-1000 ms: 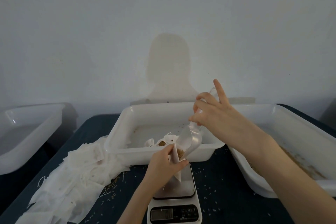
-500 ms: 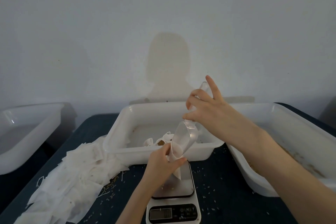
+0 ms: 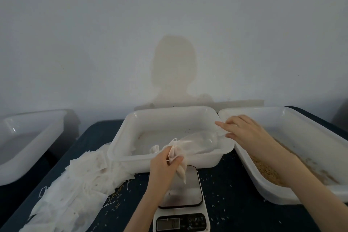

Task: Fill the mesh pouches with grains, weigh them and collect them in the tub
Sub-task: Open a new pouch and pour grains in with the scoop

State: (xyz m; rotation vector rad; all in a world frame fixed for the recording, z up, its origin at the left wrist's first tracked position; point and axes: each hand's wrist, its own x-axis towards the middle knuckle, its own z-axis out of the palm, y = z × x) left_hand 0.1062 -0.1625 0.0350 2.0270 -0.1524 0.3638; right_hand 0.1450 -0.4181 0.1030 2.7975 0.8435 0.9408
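**Pouch pinched over the scale, scoop lying off to the right**

The left hand point(image 3: 165, 164) is pinching the gathered mouth of a pouch point(image 3: 179, 165), which is hanging from that grip just above the scale point(image 3: 181, 194), at the plate's far edge. The pouch's long axis is running down and toward the person, its pointed end nearly touching the plate; whether it is touching cannot be told. The left hand is the nearer one to the scale, so lowering the pouch onto the plate looks like its job.

The right hand point(image 3: 244, 133) is holding the handle of a clear scoop point(image 3: 199, 142), index finger stretched out, the rest curled. The scoop is lying almost level, beyond the scale and over the tub point(image 3: 131, 130), its mouth facing the pouch.

The pouch is thin, soft white mesh, crumpling where it is pinched. The tub is smooth white plastic with rounded corners, holding a few filled pouches. Right of the scale, a like bin point(image 3: 301, 126) is holding tan grains point(image 3: 267, 171). Left of the scale, flat pouches are lying in a pile point(image 3: 79, 190) on the dark surface point(image 3: 235, 203), which is speckled with spilled grains.
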